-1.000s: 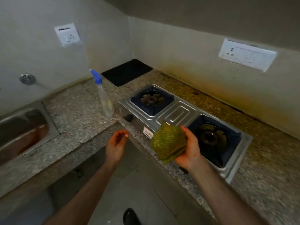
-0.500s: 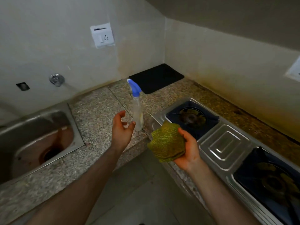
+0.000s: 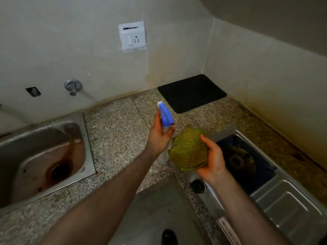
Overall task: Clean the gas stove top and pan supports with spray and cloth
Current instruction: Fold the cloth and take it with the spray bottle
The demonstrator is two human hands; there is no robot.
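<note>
The left hand [image 3: 160,137] is wrapped round the neck of a clear plastic spray bottle with a blue trigger head [image 3: 166,117], standing on the speckled granite counter [image 3: 116,128]. At its three o'clock, the right hand [image 3: 213,160] holds a crumpled green-yellow cloth [image 3: 188,152]. A steel gas stove [image 3: 283,200] lies at four o'clock, a steel sink [image 3: 44,156] at nine.

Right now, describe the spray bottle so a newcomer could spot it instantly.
Find the steel sink and the gas stove; on the granite counter between them stands the spray bottle. The left hand wraps its clear body. Its blue trigger head sets it apart from the green cloth beside it.
</note>
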